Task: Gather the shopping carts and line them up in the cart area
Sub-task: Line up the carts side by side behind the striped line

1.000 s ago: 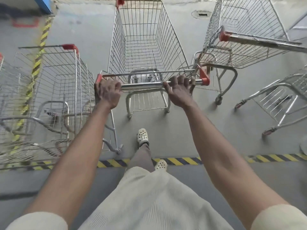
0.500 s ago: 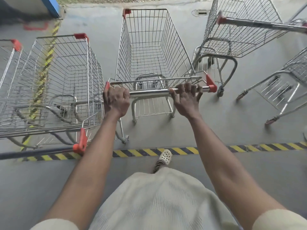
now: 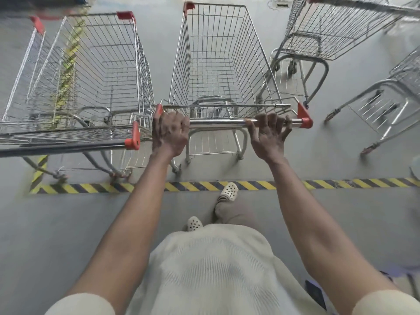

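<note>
Steel wire forms the silver, open-topped shopping cart (image 3: 218, 64) held in the middle of the view. Its basket stands beyond the yellow-and-black striped floor tape (image 3: 250, 185), just beside a second silver wire cart with red corner caps (image 3: 91, 71) parked on the left.

The polished chrome handle bar with red plastic end caps (image 3: 218, 123) is taken at both ends. The left hand (image 3: 170, 130) is closed over it hard against the left cap, with the fingers pressed together and wrapped round the tube. The right hand (image 3: 269, 135) is hooked over it near the right cap, with the fingers slightly spread and curled across the top. Whether that thumb is tucked beneath cannot be told.

The basket is seen to be empty, so the cart is judged fairly light for its bulk. It is stiff in the frame and free to roll, and some wandering on its castors is to be expected. The smooth bar may be slippery, so a full wrap is advised rather than a hook of the fingertips. Hands kept wide apart give the best leverage for steering. The wire side could snag on the neighbouring cart, so a straight push is called for.

Two more grey metal carts (image 3: 329, 30) are seen at the right, one of them apparently tipped over (image 3: 386, 105).
</note>
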Motion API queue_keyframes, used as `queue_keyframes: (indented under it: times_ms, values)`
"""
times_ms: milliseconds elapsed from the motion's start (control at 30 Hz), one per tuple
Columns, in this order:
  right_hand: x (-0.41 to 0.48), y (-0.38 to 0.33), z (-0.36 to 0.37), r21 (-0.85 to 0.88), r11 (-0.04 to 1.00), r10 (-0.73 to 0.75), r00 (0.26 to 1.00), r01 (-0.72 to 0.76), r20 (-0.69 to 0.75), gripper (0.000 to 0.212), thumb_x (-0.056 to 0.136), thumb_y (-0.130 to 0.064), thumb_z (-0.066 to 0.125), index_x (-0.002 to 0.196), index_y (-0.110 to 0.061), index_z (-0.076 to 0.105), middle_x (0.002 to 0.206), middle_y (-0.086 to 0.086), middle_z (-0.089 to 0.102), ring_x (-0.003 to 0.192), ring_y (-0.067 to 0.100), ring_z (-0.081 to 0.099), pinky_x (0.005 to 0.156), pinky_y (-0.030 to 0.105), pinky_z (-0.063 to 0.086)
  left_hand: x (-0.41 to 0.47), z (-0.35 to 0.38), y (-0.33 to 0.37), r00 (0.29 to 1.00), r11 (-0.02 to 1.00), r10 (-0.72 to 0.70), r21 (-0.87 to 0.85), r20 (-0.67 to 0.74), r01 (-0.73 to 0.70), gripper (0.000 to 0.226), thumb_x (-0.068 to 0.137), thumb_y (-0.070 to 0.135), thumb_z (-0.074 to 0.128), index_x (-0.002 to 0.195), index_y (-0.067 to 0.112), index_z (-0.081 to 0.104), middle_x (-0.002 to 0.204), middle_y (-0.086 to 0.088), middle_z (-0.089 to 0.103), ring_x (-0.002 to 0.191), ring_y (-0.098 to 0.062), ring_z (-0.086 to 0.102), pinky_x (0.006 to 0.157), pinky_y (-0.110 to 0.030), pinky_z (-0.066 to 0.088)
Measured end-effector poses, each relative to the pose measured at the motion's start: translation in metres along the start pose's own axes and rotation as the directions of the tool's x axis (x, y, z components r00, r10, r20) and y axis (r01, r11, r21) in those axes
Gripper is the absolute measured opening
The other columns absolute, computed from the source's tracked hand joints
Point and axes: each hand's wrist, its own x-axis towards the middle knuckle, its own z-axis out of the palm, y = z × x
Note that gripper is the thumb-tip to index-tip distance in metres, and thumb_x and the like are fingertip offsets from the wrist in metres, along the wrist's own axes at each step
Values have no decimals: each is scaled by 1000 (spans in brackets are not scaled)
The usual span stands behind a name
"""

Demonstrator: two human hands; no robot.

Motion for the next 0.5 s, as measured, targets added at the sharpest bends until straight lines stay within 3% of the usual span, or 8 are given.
queue_keyframes:
  times_ms: [333,500]
  values:
    - [-40,-6,-6,18,1000,4,1000,-4,0,38,102,-64,25,112,-32,42,112,-5,32,132,23,34,119,44,-4,-34,16,-19,993,998,57,31,-105,-54,50,108,41,23,92,16,64,93,-1,65,94,-23,59,125,-43,11]
    - [-49,-10,-6,49,998,28,999,-30,31,42,100,-65,24,110,-31,46,115,-3,33,135,23,30,118,42,-9,-47,13,-1,987,997,-80,9,-141,82,44,104,34,26,85,14,61,90,-7,64,91,-27,54,113,-43,27]
